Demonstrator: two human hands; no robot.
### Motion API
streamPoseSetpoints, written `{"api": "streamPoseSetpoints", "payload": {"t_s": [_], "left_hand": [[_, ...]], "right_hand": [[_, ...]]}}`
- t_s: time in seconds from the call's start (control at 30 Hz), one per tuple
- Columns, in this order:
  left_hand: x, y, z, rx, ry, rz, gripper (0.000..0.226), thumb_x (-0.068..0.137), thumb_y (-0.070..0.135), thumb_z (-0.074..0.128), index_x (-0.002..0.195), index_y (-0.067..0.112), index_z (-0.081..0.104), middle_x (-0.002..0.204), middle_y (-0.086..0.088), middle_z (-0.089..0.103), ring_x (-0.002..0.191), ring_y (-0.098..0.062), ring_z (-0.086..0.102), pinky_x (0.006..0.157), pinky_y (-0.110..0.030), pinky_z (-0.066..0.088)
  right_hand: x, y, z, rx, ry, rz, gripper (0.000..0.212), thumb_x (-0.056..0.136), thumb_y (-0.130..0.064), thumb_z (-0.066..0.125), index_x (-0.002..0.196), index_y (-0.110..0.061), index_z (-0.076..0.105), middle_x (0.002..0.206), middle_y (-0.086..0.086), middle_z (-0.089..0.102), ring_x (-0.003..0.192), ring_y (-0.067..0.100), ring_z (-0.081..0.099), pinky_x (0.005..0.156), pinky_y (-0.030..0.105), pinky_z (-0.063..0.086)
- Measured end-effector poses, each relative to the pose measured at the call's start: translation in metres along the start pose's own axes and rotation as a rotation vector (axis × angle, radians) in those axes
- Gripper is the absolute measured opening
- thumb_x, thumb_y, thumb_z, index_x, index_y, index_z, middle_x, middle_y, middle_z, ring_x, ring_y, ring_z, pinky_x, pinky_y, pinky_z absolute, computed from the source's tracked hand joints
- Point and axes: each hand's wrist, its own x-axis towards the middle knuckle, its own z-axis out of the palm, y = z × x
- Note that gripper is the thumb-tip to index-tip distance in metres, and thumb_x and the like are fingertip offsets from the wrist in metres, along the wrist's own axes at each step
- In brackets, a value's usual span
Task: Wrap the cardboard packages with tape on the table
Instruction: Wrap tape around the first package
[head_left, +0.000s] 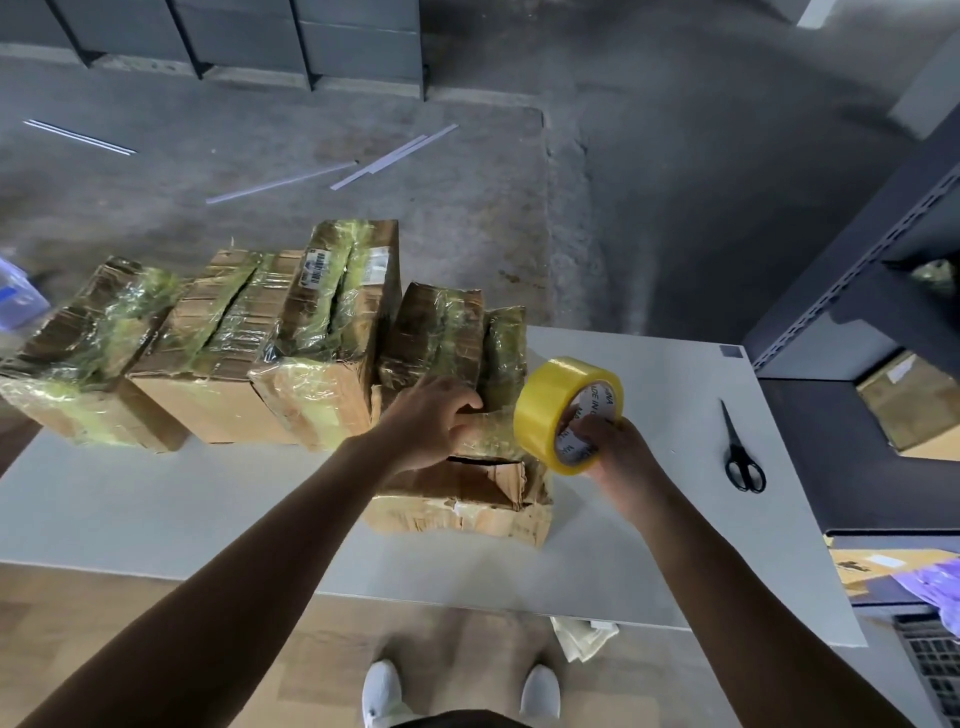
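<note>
six dented cardboard packages, mostly tape-glossed. left hand curls its fingers on the nearest package; right hand fingers grip one yellow tape roll.

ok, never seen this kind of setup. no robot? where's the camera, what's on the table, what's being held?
No robot here: a person works with bare hands. The single picture comes from a wide-angle camera worn on the head, looking down. The left hand holds a torn cardboard package on the white table. The right hand grips a yellow tape roll, with fingers in its core. Behind stand several taped packages. Black scissors lie to the right.
</note>
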Motion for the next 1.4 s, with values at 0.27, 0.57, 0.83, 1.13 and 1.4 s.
{"api": "streamPoseSetpoints", "payload": {"t_s": [0.27, 0.57, 0.83, 1.13, 1.4], "left_hand": [[-0.004, -0.005, -0.005, 0.285, -0.225, -0.032, 0.050, 0.091, 0.057, 0.050, 0.125, 0.020, 0.055, 0.104, 0.000, 0.066, 0.094, -0.016, 0.060, 0.091, -0.036, 0.043], [-0.053, 0.007, -0.005, 0.165, -0.308, -0.330, 0.063, 0.091, 0.069, 0.035, 0.097, 0.010, 0.055, 0.076, 0.001, 0.053, 0.070, -0.016, 0.053, 0.057, -0.028, 0.035], [-0.079, 0.028, 0.002, -0.653, -0.032, -0.883, 0.046, 0.100, 0.045, 0.043, 0.079, 0.006, 0.058, 0.062, -0.013, 0.067, 0.047, -0.020, 0.067, 0.044, -0.026, 0.053], [-0.084, 0.020, 0.008, -0.069, 0.417, -0.521, 0.014, 0.089, 0.021, 0.061, 0.085, 0.008, 0.062, 0.081, -0.008, 0.064, 0.073, -0.025, 0.060, 0.062, -0.030, 0.048], [-0.076, -0.019, -0.006, 0.070, 0.095, -0.491, 0.091, 0.070, 0.067, 0.069, 0.145, 0.028, 0.034, 0.136, -0.011, 0.048, 0.124, -0.030, 0.043, 0.095, -0.041, 0.045]], "right_hand": [[-0.002, -0.004, -0.003, 0.013, 0.014, 0.031, 0.016, 0.093, 0.000, 0.046, 0.091, -0.005, 0.061, 0.084, 0.010, 0.065, 0.075, 0.014, 0.063, 0.049, 0.018, 0.050], [0.016, -0.010, 0.013, -0.125, -0.065, -0.053, 0.017, 0.096, -0.005, 0.047, 0.097, -0.008, 0.063, 0.086, 0.000, 0.067, 0.083, 0.010, 0.066, 0.063, 0.020, 0.055], [0.031, -0.008, 0.039, -0.135, -0.151, 0.020, 0.020, 0.092, -0.006, 0.049, 0.091, -0.017, 0.066, 0.084, 0.000, 0.070, 0.088, 0.021, 0.065, 0.072, 0.033, 0.052], [0.034, -0.008, 0.031, -0.133, -0.104, 0.080, 0.017, 0.090, -0.013, 0.052, 0.090, -0.016, 0.069, 0.103, 0.013, 0.071, 0.100, 0.031, 0.066, 0.088, 0.050, 0.053], [0.032, 0.001, 0.035, -0.270, -0.035, 0.031, 0.022, 0.090, -0.018, 0.054, 0.079, -0.014, 0.073, 0.087, 0.005, 0.073, 0.090, 0.026, 0.067, 0.078, 0.041, 0.054]]}}
